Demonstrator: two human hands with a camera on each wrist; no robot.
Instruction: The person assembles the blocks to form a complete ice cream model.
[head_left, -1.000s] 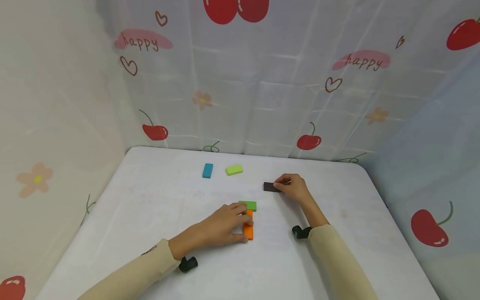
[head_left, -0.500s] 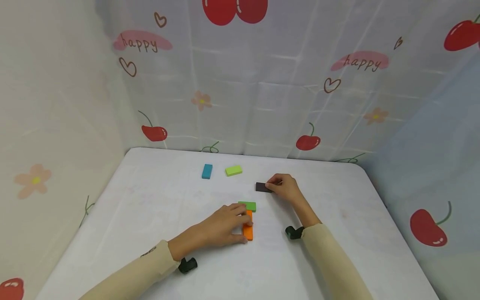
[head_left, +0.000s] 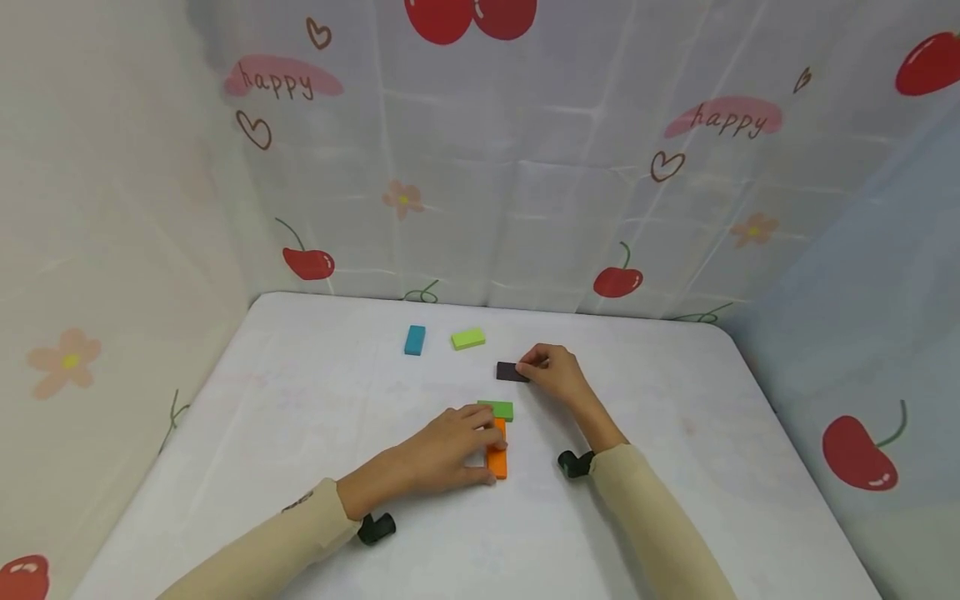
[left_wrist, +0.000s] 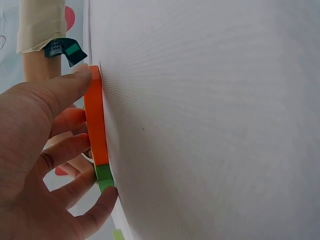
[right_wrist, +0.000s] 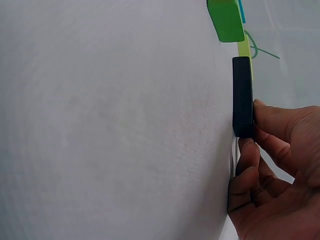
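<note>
Dark brown block (head_left: 510, 372) is sitting in my right hand (head_left: 558, 372): thumb and fingers are pinching its right end, narrow grip, free end pointing left. Can't tell if its underside is touching the white table (head_left: 675, 400). My left hand (head_left: 450, 450) is holding the orange block (head_left: 497, 463), thumb touching at the near end, fingers curving over, reaching the green block (head_left: 501, 411). Green is lying crosswise against orange's far end, the two touching. Dark block is sitting beyond green, apart from it. Further back, the lime block (head_left: 468, 338) and blue block (head_left: 415, 340) are lying on the table, blue left of lime, a gap separating them. Beige sleeves (head_left: 660, 517) are covering both forearms. Printed curtain (head_left: 495, 200) is hanging behind the table.
</note>
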